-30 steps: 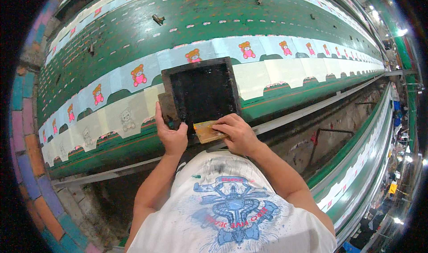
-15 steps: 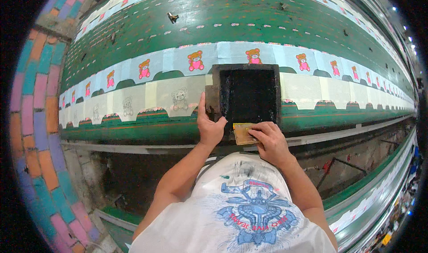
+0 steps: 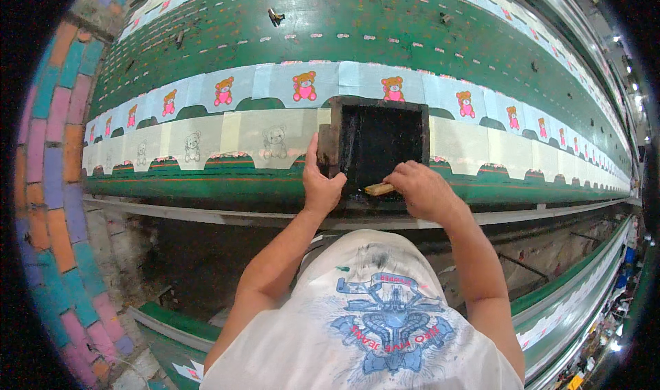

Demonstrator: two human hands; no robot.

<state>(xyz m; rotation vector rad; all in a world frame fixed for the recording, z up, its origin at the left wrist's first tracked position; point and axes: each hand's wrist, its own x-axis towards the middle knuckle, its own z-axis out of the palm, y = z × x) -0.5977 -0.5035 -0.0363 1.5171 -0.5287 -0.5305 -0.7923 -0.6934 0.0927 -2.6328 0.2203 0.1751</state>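
A dark screen-printing frame (image 3: 421, 139) with a black inner surface lies over a row of pale yellow fabric pieces (image 3: 203, 142). My left hand (image 3: 322, 184) grips its left side near the close corner, index finger stretched along the outside and thumb bent over the edge. In my right hand (image 3: 421, 187) is a squeegee (image 3: 379, 188) with a yellowish-tan blade, pinched between fingers and thumb. It is tilted, showing a narrow edge, at the near inside end of the frame. Bear outlines (image 3: 274, 141) mark the yellow pieces to the left; any print under the frame is hidden.
Beyond the frame runs a row of light blue pieces with coloured teddy bears (image 3: 304, 86) on the long green table (image 3: 330, 22). A small metal clamp (image 3: 276, 17) sits farther back. A pale rail (image 3: 206, 215) borders the near edge. Coloured bricks (image 3: 56, 170) line the left.
My right hand has moved slightly forward with the squeegee, turning it from broad face up to nearly edge-on. My left hand still holds the frame's side.
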